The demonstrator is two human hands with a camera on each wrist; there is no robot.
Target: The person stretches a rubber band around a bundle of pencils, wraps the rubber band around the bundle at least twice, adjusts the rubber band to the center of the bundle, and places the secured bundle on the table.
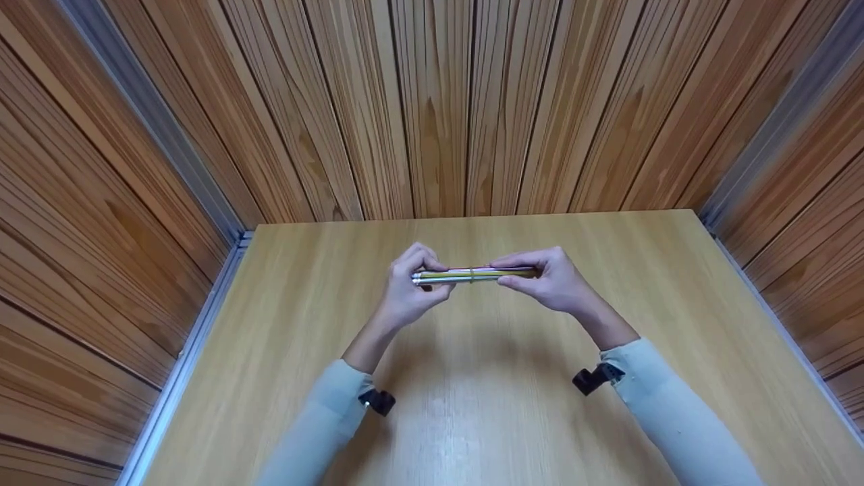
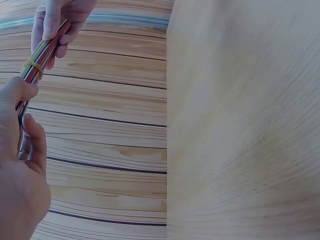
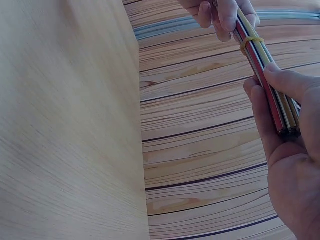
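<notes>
A bundle of striped pencils (image 1: 455, 275), with red, yellow and dark sides showing in the wrist views, is held level above the table. A yellow rubber band (image 3: 252, 41) goes round its middle. My left hand (image 1: 405, 289) grips the left end between thumb and fingers. At the other end, my right hand (image 1: 557, 282) pinches the bundle, thumb on the near side and fingers along the far side. The right wrist view shows the pencils' dark ends (image 3: 289, 132) close to the right palm. Bare band and pencil sides show between the two hands.
Below the hands lies a light wooden table (image 1: 466, 418), their shadows on it. Wood-plank walls (image 1: 435, 115) rise at the back and both sides, with grey metal rails (image 1: 182, 344) along the edges. Each sleeve carries a small black camera (image 1: 594, 379) at the wrist.
</notes>
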